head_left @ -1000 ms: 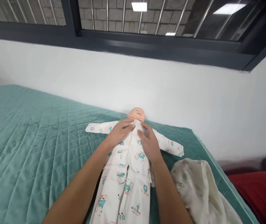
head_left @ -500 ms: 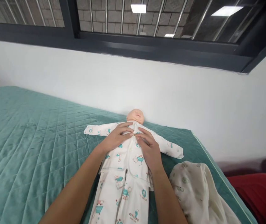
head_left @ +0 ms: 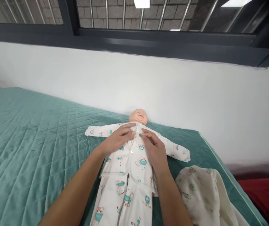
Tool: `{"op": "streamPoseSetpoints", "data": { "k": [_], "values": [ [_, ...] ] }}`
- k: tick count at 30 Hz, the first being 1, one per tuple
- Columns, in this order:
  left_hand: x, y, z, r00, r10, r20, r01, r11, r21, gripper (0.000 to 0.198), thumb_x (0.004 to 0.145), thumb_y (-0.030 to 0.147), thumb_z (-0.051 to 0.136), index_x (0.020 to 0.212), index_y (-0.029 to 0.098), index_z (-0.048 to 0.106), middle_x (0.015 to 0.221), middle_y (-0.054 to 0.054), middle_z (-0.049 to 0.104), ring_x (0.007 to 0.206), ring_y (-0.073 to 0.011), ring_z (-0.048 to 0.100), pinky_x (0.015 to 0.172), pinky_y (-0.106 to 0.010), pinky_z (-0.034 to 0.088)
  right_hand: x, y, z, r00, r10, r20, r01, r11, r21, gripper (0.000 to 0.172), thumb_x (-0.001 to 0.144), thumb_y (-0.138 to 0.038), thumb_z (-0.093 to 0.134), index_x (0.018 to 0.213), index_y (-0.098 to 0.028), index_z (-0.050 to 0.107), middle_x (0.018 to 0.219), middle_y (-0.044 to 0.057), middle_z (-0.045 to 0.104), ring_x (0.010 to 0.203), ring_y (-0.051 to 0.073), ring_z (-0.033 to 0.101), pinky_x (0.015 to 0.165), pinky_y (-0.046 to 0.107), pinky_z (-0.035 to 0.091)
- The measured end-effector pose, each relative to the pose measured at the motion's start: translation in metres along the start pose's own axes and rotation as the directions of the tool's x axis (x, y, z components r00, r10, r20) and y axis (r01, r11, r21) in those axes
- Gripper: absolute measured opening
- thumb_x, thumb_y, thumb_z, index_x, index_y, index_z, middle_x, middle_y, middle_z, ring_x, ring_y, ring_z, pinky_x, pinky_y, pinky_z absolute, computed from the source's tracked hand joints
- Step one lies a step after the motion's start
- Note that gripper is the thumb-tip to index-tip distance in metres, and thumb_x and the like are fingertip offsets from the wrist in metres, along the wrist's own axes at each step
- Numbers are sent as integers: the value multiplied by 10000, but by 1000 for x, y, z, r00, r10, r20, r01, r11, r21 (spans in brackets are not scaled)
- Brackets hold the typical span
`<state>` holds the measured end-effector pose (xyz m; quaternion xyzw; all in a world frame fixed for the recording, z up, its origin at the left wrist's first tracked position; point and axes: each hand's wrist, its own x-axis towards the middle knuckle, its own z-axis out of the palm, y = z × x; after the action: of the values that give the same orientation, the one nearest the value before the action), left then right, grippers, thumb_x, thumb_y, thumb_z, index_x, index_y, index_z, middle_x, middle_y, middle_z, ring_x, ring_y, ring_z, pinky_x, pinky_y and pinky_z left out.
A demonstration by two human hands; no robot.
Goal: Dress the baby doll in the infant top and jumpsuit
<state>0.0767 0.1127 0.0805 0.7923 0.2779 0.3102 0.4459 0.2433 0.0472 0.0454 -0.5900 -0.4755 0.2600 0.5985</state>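
A baby doll [head_left: 138, 115] lies on its back on the teal quilted bed [head_left: 30, 131], head toward the white wall. It wears a white printed shirt [head_left: 134, 157] with arms spread and matching trousers [head_left: 122, 201]. My left hand [head_left: 119, 139] rests on the doll's chest, its fingertips pinching the shirt's front edge near the collar. My right hand [head_left: 154, 150] lies on the other side of the chest, fingers pressed together on the shirt placket opposite. A button [head_left: 132, 151] shows just below my fingers.
A cream printed cloth [head_left: 202, 194] lies crumpled on the bed to the right of the doll. The bed's right edge [head_left: 221, 172] drops to a red surface [head_left: 264, 194]. A white wall and a dark-framed barred window stand behind the bed.
My hands have shifted slightly on the upper chest, fingertips staying together at the shirt front near the collar. The view has moved a little.
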Motion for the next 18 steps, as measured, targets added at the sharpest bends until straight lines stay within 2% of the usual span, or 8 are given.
{"op": "streamPoseSetpoints", "data": {
  "k": [3,6,8,14,16,18],
  "values": [
    [-4,-4,-8,997,8,71,-10,1000,23,395,907,534,494,696,215,592,1504,-37,446,1429,-262,343,1165,-399,303,0,-1,-6,993,-19,116,21,1000,-21,204,817,-378,656,983,-264,685,1367,28,583,1302,254,495,1134,450,339],
    [-12,-8,-11,989,26,147,-34,998,52,347,878,539,551,769,225,650,1580,-17,325,1474,-276,256,1177,-421,284,-4,-8,-14,963,-11,271,38,995,-94,497,783,-398,712,1259,-322,591,1494,7,456,1410,243,367,1180,454,275],
    [-19,-11,-12,980,45,196,-57,997,54,320,881,531,557,832,237,673,1606,0,262,1497,-267,193,1171,-415,297,-7,-13,-18,938,-3,346,51,990,-132,642,765,-420,735,1362,-350,511,1552,-1,369,1449,245,297,1192,458,254],
    [-37,-23,-16,969,70,238,-83,996,44,279,862,513,610,985,274,687,1634,47,162,1521,-247,79,1216,-389,210,-11,-16,-22,899,-24,438,116,976,-185,766,733,-445,764,1425,-365,443,1610,-5,235,1489,249,194,1214,481,192],
    [-37,-26,-17,967,74,245,-83,996,25,277,846,501,637,1007,283,696,1633,50,161,1520,-252,79,1213,-396,224,-10,-16,-23,897,-13,442,108,975,-192,777,728,-434,769,1429,-370,437,1614,-10,222,1493,247,182,1218,484,179],
    [-36,-29,-17,967,69,243,-71,997,-2,279,834,500,653,1012,293,709,1633,55,160,1519,-260,84,1188,-399,287,-9,-17,-22,898,3,439,91,977,-193,768,726,-425,770,1421,-376,448,1613,-14,225,1493,255,181,1216,495,181]
  ]
}}
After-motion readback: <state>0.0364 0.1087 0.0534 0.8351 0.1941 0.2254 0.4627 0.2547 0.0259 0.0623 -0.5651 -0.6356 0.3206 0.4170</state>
